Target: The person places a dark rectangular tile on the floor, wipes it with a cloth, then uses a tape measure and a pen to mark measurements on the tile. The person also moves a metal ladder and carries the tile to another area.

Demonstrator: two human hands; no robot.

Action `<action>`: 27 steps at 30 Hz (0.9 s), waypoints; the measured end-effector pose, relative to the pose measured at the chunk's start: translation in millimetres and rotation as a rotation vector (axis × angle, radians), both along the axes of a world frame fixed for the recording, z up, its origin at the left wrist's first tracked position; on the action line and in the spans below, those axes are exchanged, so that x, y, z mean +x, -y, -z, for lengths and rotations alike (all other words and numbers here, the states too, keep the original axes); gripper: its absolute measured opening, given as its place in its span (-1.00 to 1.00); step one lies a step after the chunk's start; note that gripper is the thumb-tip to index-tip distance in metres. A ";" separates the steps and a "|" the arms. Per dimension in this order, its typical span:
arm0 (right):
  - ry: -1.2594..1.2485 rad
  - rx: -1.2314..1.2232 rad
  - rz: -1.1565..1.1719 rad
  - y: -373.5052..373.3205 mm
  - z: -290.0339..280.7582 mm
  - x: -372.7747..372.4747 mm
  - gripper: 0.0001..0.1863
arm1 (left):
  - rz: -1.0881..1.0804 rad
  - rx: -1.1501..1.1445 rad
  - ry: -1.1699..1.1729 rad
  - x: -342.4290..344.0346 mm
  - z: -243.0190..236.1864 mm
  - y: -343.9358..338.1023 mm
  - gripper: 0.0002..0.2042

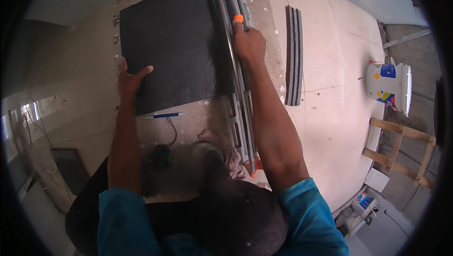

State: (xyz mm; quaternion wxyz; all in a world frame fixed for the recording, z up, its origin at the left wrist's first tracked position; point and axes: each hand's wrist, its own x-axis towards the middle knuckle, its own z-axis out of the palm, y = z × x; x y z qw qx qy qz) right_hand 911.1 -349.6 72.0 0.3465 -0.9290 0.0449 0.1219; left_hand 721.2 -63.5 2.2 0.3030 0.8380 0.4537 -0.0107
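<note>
A large dark tile (174, 44) lies flat on a worn, speckled board, its right edge under the rails of a manual tile cutter (229, 44). My right hand (250, 44) is closed round the cutter's grey handle, just below an orange collar. At the tile's left edge, my left hand (130, 80) rests with thumb and forefinger spread apart, the thumb lying over the tile's surface; its other fingers are mostly hidden. Below the tile's near edge lies a blue-and-white pen (165, 115). A crumpled cloth (231, 154) sits beside the cutter's near end.
Several narrow dark strips (293, 55) lie stacked to the right on the pale floor. Farther right stand a white bucket (389, 86) and a wooden frame (401, 145). A dark power tool (159, 157) with a cord sits near my legs. Another dark tile (71, 169) is at left.
</note>
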 end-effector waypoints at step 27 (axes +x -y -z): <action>-0.033 0.366 -0.151 46.8 -9.6 5.7 -0.69 | -0.621 -0.525 0.406 -74.4 -12.5 -21.2 -0.28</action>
